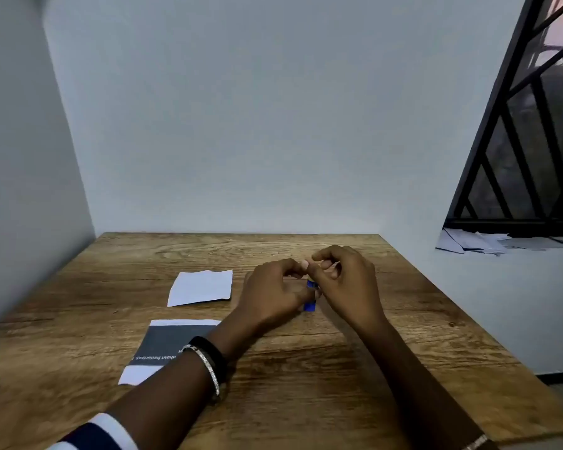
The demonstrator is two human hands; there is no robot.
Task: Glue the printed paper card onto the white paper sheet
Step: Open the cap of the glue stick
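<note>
A plain white paper sheet (202, 287) lies flat on the wooden table (306, 384), left of my hands. Nearer to me lies the printed paper card (166, 345), dark grey with white text and white borders; my left forearm covers its right part. My left hand (273, 293) and my right hand (345, 277) meet above the table's middle, both closed around a small blue object (310, 306), likely a glue stick. Most of it is hidden by my fingers, and only blue patches show between the hands.
The table stands in a corner, with grey walls at the back and left. A barred window (533, 141) is at the right, with loose papers (475, 243) on its sill. The table's right edge runs diagonally toward me.
</note>
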